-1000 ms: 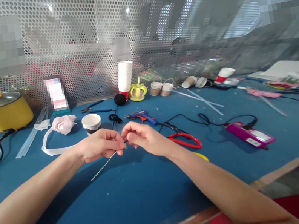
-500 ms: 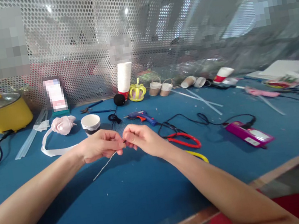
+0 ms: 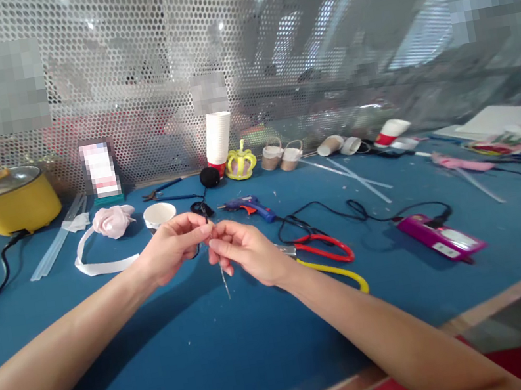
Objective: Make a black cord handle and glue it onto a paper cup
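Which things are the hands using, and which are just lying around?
In use, it seems:
twisted strand, held between left hand and right hand
black yarn, trailing toward the hands

Probably just lying around, untouched:
glue gun
pliers
rose
cups
pot
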Tool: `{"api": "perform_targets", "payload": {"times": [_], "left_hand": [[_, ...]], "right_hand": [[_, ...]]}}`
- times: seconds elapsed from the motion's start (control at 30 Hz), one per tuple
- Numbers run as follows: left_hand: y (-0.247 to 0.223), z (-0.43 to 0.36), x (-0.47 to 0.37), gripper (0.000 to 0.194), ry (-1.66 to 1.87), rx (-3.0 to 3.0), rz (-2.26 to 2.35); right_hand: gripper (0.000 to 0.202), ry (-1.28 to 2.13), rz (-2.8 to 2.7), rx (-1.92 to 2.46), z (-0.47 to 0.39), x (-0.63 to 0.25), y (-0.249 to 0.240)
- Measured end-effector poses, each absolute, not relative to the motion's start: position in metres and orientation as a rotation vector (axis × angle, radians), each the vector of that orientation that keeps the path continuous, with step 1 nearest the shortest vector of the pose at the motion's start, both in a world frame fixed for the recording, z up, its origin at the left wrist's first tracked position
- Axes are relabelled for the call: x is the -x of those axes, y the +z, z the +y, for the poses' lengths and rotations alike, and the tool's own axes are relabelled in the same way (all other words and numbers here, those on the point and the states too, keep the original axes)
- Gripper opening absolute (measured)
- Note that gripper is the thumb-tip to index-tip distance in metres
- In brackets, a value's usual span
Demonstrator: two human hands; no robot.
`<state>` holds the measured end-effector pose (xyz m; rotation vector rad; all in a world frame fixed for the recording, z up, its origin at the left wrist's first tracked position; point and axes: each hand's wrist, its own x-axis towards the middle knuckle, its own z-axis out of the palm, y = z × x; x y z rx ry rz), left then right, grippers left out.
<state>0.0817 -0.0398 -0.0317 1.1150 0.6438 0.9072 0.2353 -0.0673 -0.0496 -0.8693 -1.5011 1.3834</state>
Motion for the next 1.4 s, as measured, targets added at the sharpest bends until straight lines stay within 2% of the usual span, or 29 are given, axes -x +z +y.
{"api": "perform_targets", "payload": {"times": [0.73,1.4], "left_hand": [[-0.028,-0.041,-0.084,0.011,1.086,-1.286,0.793],[-0.029,-0.046,-0.088,0.017,1.121,-1.263,0.809]], "right_hand": [[0.014,1.175,-1.544,0.986,-0.069,-0.237,-0.045],[0.013,1.008,-1.582,1.079,-0.074,-0.233,-0.044]]}}
